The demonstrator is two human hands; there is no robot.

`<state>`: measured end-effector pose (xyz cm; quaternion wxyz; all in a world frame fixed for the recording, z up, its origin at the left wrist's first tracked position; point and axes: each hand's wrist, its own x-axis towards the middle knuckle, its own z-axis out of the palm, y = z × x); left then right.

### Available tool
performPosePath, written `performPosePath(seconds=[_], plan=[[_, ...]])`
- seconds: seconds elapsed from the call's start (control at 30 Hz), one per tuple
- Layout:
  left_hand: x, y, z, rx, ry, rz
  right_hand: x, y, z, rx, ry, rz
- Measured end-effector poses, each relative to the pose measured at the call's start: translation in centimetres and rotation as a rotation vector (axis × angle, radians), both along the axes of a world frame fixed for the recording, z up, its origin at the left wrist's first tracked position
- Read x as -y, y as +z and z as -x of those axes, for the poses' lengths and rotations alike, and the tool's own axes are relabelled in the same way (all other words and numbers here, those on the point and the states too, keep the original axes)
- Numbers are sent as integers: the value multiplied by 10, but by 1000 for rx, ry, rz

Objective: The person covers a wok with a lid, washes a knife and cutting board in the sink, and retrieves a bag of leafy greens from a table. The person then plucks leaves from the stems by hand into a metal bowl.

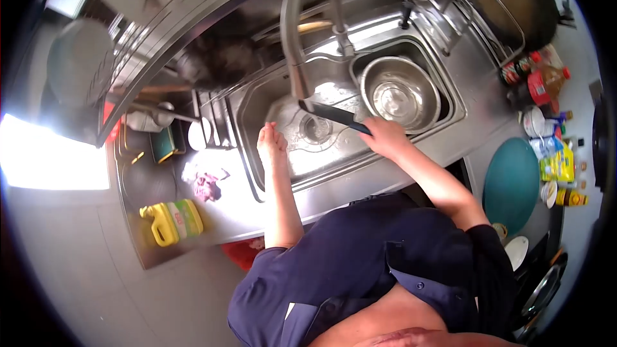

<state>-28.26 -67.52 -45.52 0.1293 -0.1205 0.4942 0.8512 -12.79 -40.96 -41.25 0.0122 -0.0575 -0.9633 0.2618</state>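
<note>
Knife (328, 112) in R hand (387, 137); o/ sink (331, 159)

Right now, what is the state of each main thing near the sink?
Long black kitchen knife: held above the larger steel basin.
Bare right hand: grip closed on the knife handle.
Bare left hand: fingers curled; any contents hidden.
Round silver metal bowl: upright in the smaller steel basin.
Curved silver metal tap: water flow unclear.
Pinkish-purple cloth: crumpled on the steel counter.
</note>
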Motion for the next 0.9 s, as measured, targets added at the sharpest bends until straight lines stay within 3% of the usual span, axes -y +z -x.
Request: performPosePath(seconds=[0.13,0.33,0.37,0.47,0.63,0.73,0.77,0.9], plan=[[43,6,-11,-29,118,69,31,-2,76,-1,253,-169],[99,-34,-24,99,238,93,41,2,82,-18,181,-77],[103,-42,-23,128,235,91,38,-2,78,34,131,79],[99,-56,-19,169,249,68,28,-16,77,447,-152,1025],[62,-12,-7,30,247,63,14,3,49,598,-264,1433],[53,7,-5,-52,100,100,7,8,34,586,-199,1360],[47,12,-7,-85,16,279,4,5,33,572,-152,1281],[-6,37,-27,70,-510,366,26,36,33,169,72,456]])
